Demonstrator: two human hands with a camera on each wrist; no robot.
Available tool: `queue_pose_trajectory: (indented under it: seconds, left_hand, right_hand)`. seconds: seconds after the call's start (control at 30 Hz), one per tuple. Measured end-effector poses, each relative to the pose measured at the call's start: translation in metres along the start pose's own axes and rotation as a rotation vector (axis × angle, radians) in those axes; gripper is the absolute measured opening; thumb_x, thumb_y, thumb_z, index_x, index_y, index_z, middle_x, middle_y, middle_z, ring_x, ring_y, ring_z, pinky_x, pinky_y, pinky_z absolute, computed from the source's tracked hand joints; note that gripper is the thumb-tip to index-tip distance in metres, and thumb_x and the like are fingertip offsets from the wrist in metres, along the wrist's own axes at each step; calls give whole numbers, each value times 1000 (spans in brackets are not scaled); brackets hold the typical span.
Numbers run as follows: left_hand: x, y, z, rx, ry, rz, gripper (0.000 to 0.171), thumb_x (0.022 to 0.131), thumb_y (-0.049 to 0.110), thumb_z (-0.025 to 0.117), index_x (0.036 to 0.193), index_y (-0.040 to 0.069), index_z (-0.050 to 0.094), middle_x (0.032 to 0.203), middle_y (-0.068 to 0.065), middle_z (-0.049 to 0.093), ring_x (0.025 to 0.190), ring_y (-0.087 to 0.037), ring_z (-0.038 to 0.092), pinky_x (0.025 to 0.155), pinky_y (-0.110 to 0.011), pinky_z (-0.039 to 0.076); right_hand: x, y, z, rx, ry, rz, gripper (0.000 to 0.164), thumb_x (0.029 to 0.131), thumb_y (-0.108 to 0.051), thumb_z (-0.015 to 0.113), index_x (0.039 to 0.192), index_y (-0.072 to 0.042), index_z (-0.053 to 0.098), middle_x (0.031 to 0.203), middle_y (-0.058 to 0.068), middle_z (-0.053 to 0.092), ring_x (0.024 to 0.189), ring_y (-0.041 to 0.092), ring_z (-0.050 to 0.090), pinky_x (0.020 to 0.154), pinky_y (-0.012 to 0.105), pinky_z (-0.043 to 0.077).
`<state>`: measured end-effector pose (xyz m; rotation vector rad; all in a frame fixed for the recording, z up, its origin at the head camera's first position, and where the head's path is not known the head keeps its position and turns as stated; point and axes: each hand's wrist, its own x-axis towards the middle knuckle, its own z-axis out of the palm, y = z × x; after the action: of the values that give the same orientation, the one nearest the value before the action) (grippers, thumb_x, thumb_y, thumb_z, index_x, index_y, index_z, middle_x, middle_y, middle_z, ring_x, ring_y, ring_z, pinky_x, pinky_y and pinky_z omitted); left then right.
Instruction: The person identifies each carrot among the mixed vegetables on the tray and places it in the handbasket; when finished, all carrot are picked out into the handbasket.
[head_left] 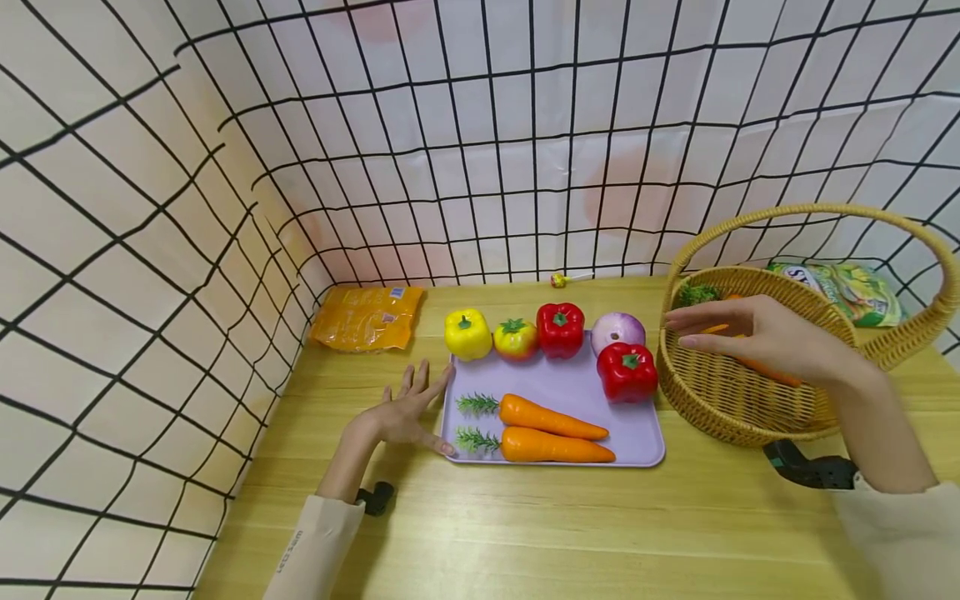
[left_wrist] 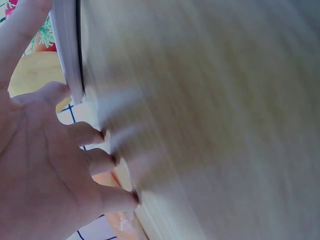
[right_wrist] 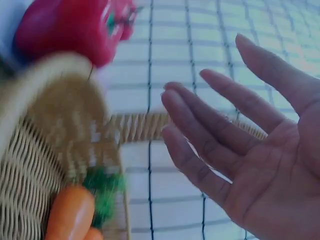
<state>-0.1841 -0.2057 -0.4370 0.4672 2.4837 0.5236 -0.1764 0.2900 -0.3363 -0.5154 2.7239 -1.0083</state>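
Note:
My left hand point(head_left: 401, 414) is spread at the left edge of the lilac tray point(head_left: 555, 383), with thumb and index finger at its rim. Above the wicker basket point(head_left: 720, 408) my right hand point(head_left: 765, 333) hovers with straight fingers, holding nothing. Inside the basket lie a carrot point(right_wrist: 72, 212) and green broccoli-like leaves point(head_left: 697, 293), partly hidden by the hand. Two carrots point(head_left: 555, 445) lie side by side on the tray. Along its far edge are a yellow pepper point(head_left: 467, 335), a tomato point(head_left: 516, 342), a red pepper point(head_left: 560, 330) and a purple onion point(head_left: 618, 330). Another red pepper point(head_left: 627, 373) sits at the tray's right side.
An orange plastic packet point(head_left: 367, 318) lies at the back left of the wooden table point(head_left: 525, 533). A lollipop point(head_left: 559, 281) lies by the back wall. Behind the basket, under its tall handle point(head_left: 810, 208), is a green snack bag point(head_left: 847, 293). Grid-patterned cloth walls surround the table.

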Motion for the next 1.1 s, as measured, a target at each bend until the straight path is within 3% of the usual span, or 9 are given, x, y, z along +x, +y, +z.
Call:
queue_pose_trajectory:
  seconds: [0.17,0.27,0.43,0.6,0.73,1.1]
  left_hand:
    - [-1,1,0,-2,2,0,129,79,52,86,167,27,-4,169,-22,-26,156,-46,-25,120,-78,-9]
    - [-1,2,-1,-1,-1,-1,128,79,52,86,167,27,-3,169,-21,-26,156,-45,-24,120,-77,-9]
    - [0,4,-1,-4,-4,-4,128,79,52,86,168,28,-3,169,-21,-26,156,-45,-24,121,-77,-9]
    - [1,3,-1,1,-4,-3,128,79,52,86,167,28,-3,169,-21,-27,156,-45,-25,121,-76,-10]
    - [1,2,-1,6,-3,0,128,79,52,86,167,29,-4,168,-21,-27,156,-45,-26,121,-76,-11]
    - [0,1,-1,3,0,-5,129,79,52,86,167,29,-4,168,-22,-26,156,-45,-26,121,-76,-10]
  right_hand:
    - [5,-28,23,95,-33,-100,34,101,-28,69,134,-20,70,134,4,72,110,1,68,89,17,56]
    - [12,-40,41,133,-58,-106,35,99,-33,71,133,-23,71,134,1,72,118,10,66,92,18,55]
    - [31,-53,77,203,-107,-100,38,95,-37,75,132,-30,70,136,-2,71,128,23,60,100,34,54]
    - [50,-59,110,284,-167,-148,46,95,-34,75,139,-22,65,140,2,67,128,31,62,101,47,56]
    - [63,-61,134,323,-206,-181,47,96,-30,75,141,-20,64,143,6,65,131,37,60,113,58,47]
    - [81,-61,174,365,-273,-161,45,97,-19,73,138,-4,65,138,15,68,129,37,63,112,55,50]
